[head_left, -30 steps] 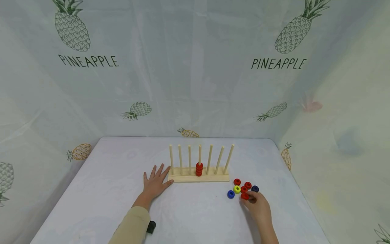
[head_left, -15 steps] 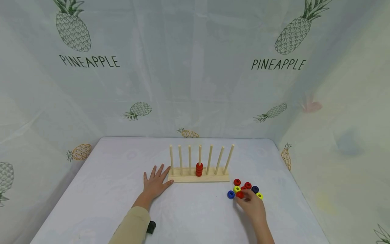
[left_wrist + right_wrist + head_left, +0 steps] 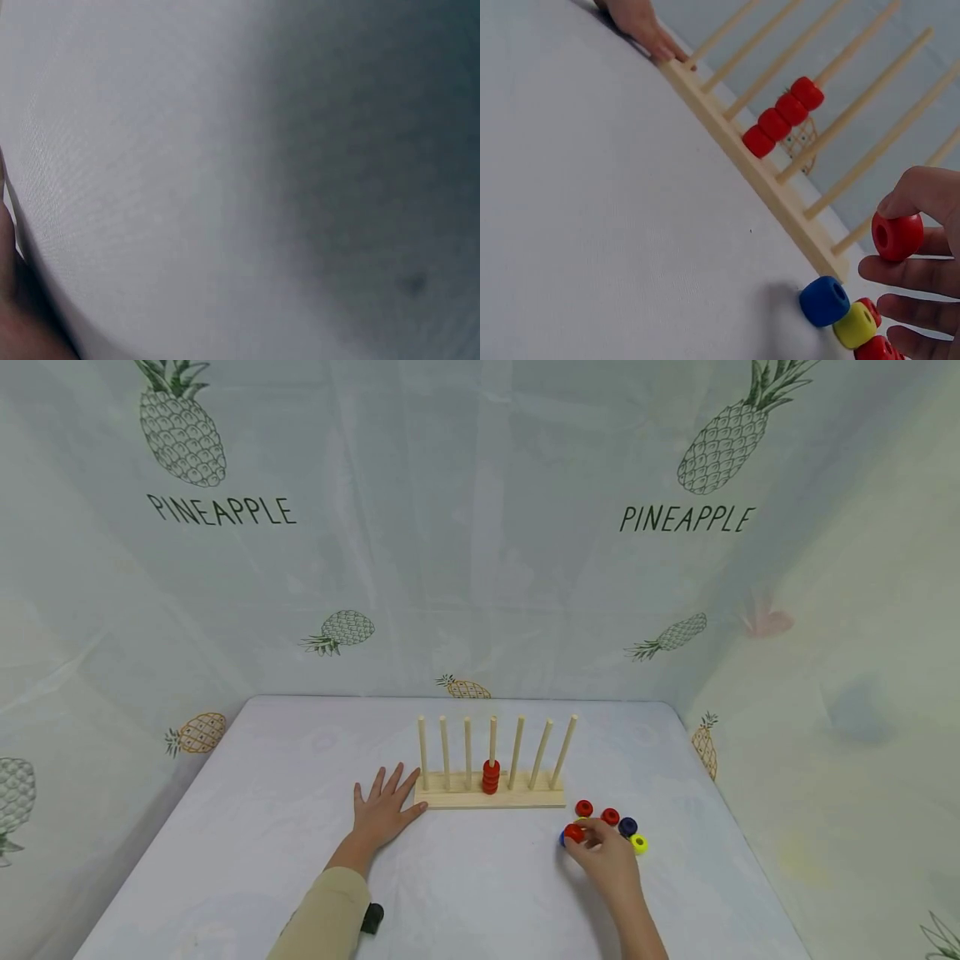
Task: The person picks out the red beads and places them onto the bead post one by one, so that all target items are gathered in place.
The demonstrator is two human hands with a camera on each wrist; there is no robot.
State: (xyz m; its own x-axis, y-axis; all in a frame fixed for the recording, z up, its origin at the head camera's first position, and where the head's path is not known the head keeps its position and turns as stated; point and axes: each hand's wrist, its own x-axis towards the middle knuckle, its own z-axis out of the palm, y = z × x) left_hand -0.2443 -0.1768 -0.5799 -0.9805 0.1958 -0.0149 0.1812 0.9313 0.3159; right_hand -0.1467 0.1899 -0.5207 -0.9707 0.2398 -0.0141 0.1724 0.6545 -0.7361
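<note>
My right hand [image 3: 611, 862] pinches a red bead [image 3: 898, 237] between thumb and index finger, lifted above the tabletop. In the head view that bead partly covers a blue bead [image 3: 824, 301]; beside the blue one lies a yellow bead [image 3: 855, 326]. A wooden peg rack [image 3: 450, 800] stands mid-table, and several red beads [image 3: 491, 778] are stacked on its middle peg. My left hand [image 3: 381, 820] lies flat with fingers spread, its thumb and index fingertips at the rack's left end. The left wrist view is mostly blurred white surface.
Right of the rack lie two loose red beads [image 3: 610, 816], a dark blue bead [image 3: 627, 827] and another yellow bead [image 3: 639, 844]. A small black object [image 3: 372, 918] sits beside the left sleeve [image 3: 326, 914]. Pineapple-printed cloth [image 3: 480, 527] surrounds the white table [image 3: 480, 893].
My right hand has moved left with the red bead, from the loose beads to over the blue one. A yellow bead on the right came into view. The left hand stays put.
</note>
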